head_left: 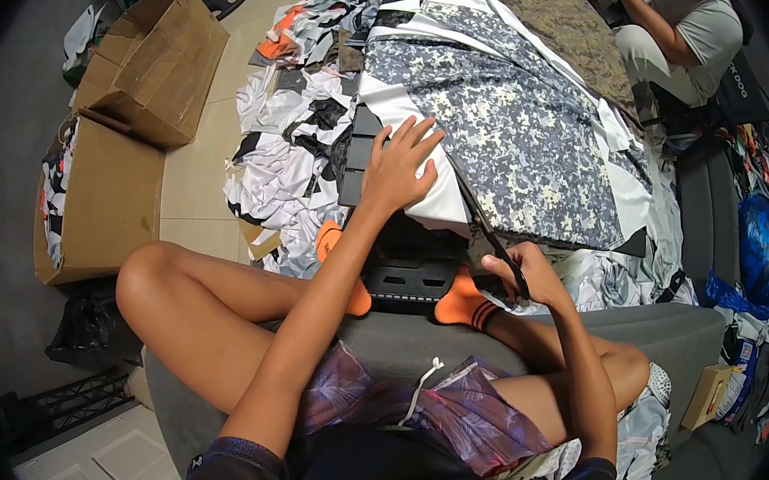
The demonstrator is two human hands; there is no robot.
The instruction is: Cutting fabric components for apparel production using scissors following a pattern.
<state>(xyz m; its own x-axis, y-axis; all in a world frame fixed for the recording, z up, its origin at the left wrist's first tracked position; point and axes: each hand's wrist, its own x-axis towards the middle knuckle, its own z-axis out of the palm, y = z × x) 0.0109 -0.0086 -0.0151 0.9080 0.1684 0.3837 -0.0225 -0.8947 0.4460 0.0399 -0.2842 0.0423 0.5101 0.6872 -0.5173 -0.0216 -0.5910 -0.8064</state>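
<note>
Well, the grey speckled cloth (523, 142) lies flat on the black tabletop (358, 182), right in front of the person. Think of a clock on this cloth, with twelve at the far end. The near edge, at six, shows no white border, so that side looks done. From seven to ten o'clock, a white strip (446, 207) runs down the side. The scissors (498, 247) are at seven, pointing up to where white meets speckles, so this side looks only part cut. I cannot tell how wide the blades are. More white is left from twelve round to four, so there seems to be a good bit of cutting to go. The left hand (399, 169) rests on the white strip, fingers spread apart. The right hand (534, 275) has its fingers curled round the scissors' handles. Farther out, a heap of scraps (288, 180) lies at nine, with a cardboard box (117, 205) past it. A brown speckled cloth (553, 25) is near twelve, and another person (690, 52) sits at two.
</note>
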